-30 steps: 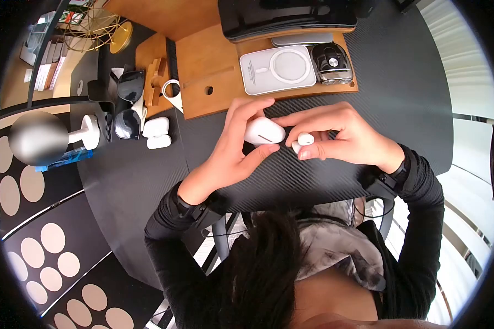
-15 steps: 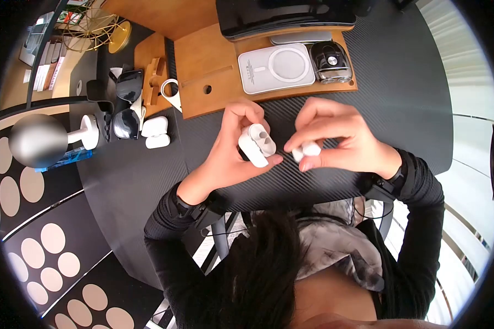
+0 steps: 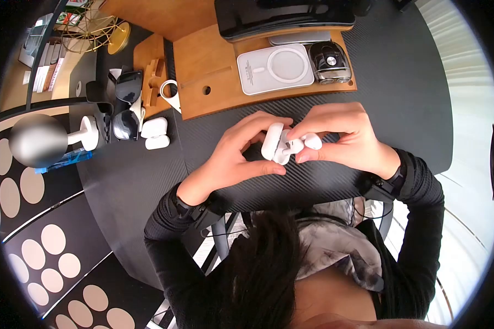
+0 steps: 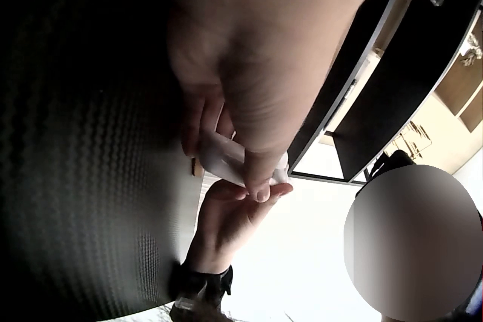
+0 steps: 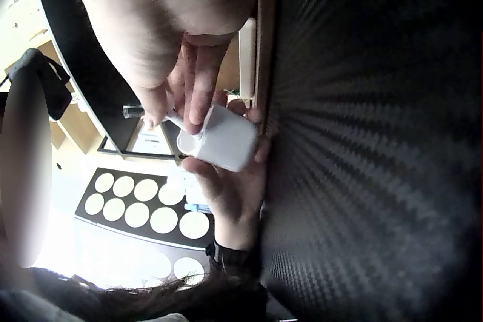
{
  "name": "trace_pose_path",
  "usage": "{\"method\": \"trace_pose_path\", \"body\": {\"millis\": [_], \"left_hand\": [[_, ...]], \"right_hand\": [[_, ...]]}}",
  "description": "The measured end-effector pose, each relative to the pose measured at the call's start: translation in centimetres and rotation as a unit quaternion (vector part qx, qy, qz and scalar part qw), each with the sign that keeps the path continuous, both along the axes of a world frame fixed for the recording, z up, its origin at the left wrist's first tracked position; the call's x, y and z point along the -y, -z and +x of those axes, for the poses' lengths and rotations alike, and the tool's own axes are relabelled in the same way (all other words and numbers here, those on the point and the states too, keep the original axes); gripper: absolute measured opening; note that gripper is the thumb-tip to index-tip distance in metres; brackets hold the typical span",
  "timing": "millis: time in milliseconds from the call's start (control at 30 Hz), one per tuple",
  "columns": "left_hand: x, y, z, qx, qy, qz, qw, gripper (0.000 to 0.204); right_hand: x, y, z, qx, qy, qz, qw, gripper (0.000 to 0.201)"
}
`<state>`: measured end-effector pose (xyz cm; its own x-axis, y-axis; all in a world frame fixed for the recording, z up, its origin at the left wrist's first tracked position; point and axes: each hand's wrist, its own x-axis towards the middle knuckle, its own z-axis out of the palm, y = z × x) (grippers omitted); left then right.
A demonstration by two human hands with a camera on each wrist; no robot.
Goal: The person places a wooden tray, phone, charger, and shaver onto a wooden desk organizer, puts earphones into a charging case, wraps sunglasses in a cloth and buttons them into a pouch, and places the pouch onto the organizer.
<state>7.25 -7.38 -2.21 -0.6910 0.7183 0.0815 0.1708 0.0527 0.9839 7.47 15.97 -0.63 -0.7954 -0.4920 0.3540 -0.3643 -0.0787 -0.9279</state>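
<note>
Head view: left hand (image 3: 233, 156) fingers grip open earbud case (image 3: 273, 142) (lid up); right hand (image 3: 343, 137) pinches earbud (image 3: 312, 141) beside it.

The gap between the hands closes: the right hand (image 3: 346, 137) brings its white earbud (image 3: 312, 141) from well apart up against the open earbud case (image 3: 273, 143), which the left hand (image 3: 233, 156) now tilts, lid up, toward the right fingers.

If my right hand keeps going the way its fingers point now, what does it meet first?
Most likely the open white earbud case held in the left hand: the right hand pinches an earbud right beside the case, though depth is hard to judge.
</note>
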Motion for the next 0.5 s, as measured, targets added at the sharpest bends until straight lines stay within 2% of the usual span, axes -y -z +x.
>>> {"method": "trace_pose_path", "body": {"millis": [67, 200, 267, 500], "left_hand": [[-0.1, 0.0, 0.15, 0.026, -0.023, 0.011, 0.999, 0.061], [-0.03, -0.16, 0.25, 0.054, -0.023, -0.013, 0.998, 0.066], [-0.11, -0.38, 0.32, 0.069, -0.009, -0.025, 0.997, 0.066], [0.03, -0.49, 0.51, 0.101, -0.017, -0.013, 0.995, 0.073]], "right_hand": [[0.13, 0.19, 0.08, -0.056, 0.011, 0.021, 0.998, 0.024], [0.21, 0.28, 0.51, -0.069, 0.024, 0.053, 0.996, 0.025], [0.27, 0.47, 0.45, -0.078, -0.012, 0.096, 0.992, 0.023], [0.35, 0.44, 0.61, -0.1, 0.019, 0.104, 0.989, 0.021]]}}
